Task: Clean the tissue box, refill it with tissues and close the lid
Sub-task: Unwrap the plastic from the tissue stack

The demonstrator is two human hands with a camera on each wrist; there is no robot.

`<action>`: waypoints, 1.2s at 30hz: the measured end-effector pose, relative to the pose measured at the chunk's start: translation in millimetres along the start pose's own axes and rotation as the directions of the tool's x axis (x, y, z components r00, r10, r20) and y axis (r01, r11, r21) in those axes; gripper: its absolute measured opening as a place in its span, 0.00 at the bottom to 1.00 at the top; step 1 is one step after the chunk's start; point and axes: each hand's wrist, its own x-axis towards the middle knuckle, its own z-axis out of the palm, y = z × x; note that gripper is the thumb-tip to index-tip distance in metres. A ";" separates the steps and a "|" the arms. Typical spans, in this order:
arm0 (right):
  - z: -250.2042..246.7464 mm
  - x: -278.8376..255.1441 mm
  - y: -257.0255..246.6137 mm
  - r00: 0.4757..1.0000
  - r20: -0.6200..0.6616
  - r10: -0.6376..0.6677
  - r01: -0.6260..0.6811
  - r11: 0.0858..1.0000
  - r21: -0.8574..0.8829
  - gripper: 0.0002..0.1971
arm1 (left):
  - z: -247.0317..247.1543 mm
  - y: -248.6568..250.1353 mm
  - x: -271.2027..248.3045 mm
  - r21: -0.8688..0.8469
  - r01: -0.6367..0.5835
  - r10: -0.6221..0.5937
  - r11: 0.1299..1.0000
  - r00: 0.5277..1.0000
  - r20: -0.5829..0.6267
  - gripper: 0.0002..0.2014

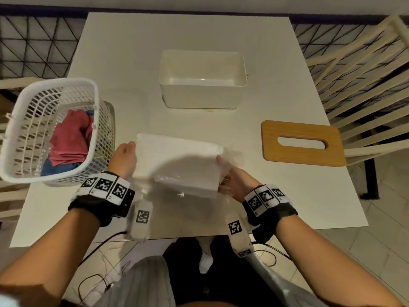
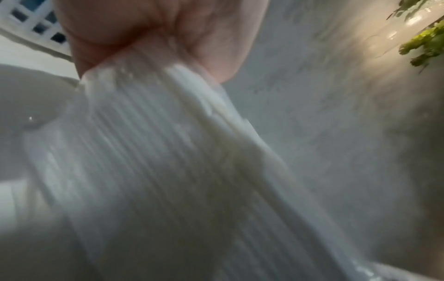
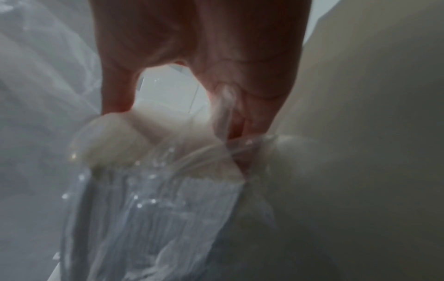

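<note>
A white stack of tissues (image 1: 177, 160) in clear plastic wrap is held over the near middle of the table. My left hand (image 1: 124, 157) grips its left end, and the stack's layered edge (image 2: 149, 152) fills the left wrist view. My right hand (image 1: 230, 180) grips the right end, pinching the crinkled plastic wrap (image 3: 153, 209) there. The white tissue box (image 1: 202, 79) stands open and empty farther back at the table's middle. Its wooden lid (image 1: 303, 144) with a slot lies flat to the right.
A white plastic basket (image 1: 51, 129) holding red and blue cloths sits at the table's left edge. Slatted chairs (image 1: 358, 74) stand at the right and left. The white table (image 1: 124, 63) ends close to my body.
</note>
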 end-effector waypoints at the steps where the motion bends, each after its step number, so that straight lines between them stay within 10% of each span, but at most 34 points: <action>1: 0.6 0.8 0.8 1.000 -0.026 -0.003 0.004 1.000 0.008 0.26 | 1.3 -1.1 1.0 0.011 -0.017 0.017 1.000 0.999 -0.027 0.21; 12: -12.8 -4.8 1.4 0.997 -0.075 0.015 -0.009 0.997 0.077 0.09 | 4.5 3.2 -4.2 -0.021 -0.064 0.061 0.998 0.992 -0.113 0.19; 18: -8.3 -9.8 -9.6 0.993 -0.090 0.076 -0.079 0.996 -0.032 0.23 | 4.6 21.0 -17.3 0.019 -0.383 0.383 0.924 0.924 0.011 0.19; 24: -3.5 -4.2 -13.8 0.984 -0.144 0.108 -0.112 0.994 -0.017 0.32 | 19.9 23.6 -13.9 -0.024 -0.256 0.254 0.966 0.965 -0.056 0.11; 36: -7.4 -5.1 -12.0 0.996 -0.068 0.053 -0.048 0.996 0.068 0.14 | 25.1 24.7 -7.6 -0.207 -0.213 0.192 0.955 0.974 -0.120 0.17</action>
